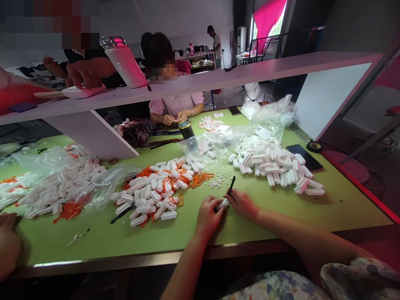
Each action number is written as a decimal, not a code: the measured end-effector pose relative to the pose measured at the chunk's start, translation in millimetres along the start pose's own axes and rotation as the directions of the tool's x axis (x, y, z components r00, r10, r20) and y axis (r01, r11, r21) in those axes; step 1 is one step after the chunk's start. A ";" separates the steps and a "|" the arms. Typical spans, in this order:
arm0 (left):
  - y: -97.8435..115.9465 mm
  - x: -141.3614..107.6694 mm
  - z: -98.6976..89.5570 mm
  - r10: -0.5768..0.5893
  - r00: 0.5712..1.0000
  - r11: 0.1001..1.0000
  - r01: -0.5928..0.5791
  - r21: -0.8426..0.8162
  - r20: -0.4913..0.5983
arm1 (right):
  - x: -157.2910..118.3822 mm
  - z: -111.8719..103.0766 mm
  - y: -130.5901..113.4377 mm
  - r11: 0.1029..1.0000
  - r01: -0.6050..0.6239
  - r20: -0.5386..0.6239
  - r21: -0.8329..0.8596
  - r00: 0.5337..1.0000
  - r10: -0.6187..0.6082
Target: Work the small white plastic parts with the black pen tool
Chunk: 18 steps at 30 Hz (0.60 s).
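Observation:
My left hand [210, 216] is closed round a white plastic connector housing [223, 204] with a row of small holes, just above the green tabletop. In my right hand [244, 204] is a thin black stick-like tool [232, 184], pinched and pointing up; its lower end is hidden by my fingers at the housing. Small white pins [220, 181] lie scattered just beyond my hands. To the left, white housings are heaped with orange clips [200, 180]. On the right is a larger pile of white housings [268, 158].
A shelf [218, 77] spans the table [193, 233], bearing a white bottle [126, 62]. Beneath it stand a dark can [186, 130] and clear bags [203, 146]. A dark tablet-like device [304, 157] and black tape roll [314, 146] lie right. A co-worker [176, 106] sits opposite; another person's hand [9, 246] rests left.

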<state>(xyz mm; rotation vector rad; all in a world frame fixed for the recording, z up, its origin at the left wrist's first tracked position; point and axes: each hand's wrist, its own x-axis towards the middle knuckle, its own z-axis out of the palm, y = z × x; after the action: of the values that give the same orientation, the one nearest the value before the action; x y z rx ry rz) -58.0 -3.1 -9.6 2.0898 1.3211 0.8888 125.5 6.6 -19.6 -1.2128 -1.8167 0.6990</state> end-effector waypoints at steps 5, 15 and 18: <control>2.1 -0.1 -0.8 -0.010 1.000 1.000 0.010 -0.006 -0.003 | -2.5 -0.1 -2.3 1.000 0.023 -0.015 0.003 1.000 -0.023; 1.4 -0.5 0.1 -0.004 1.000 1.000 0.004 -0.019 -0.009 | -2.3 -1.2 1.3 0.995 -0.067 -0.041 0.077 0.997 0.071; 1.4 -0.7 -0.5 -0.009 1.000 1.000 0.008 -0.025 -0.003 | -2.2 0.1 2.8 0.996 -0.046 -0.041 0.075 0.998 0.049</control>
<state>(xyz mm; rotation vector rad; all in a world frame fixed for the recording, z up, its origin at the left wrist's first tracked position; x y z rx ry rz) -57.7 -4.2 -8.5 2.0633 1.3133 0.9009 127.1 5.6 -22.6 -1.2163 -1.7168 0.7546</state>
